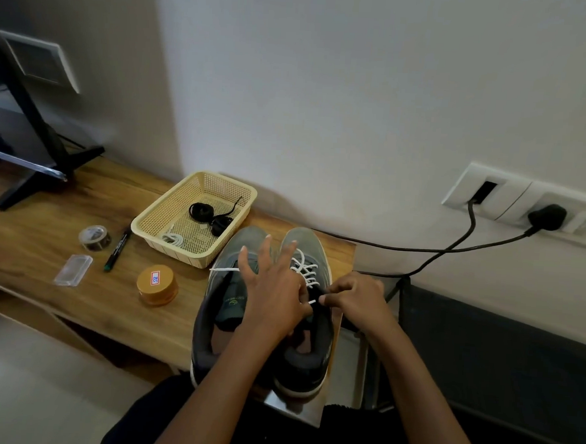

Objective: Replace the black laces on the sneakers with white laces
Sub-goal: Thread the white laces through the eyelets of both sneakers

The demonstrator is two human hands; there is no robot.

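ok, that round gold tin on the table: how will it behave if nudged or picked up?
The gold tin sits flat on the wooden table and is low and wide, so a push would likely slide it rather than tip or roll it. Its side looks grooved, which should help grip. Its weight cannot be judged, since the contents are hidden.

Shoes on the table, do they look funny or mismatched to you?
Yes. The right sneaker has white lace criss-crossed up it, but the left sneaker has none threaded, just a loose strand lying across it. It looks half-done, not broken.
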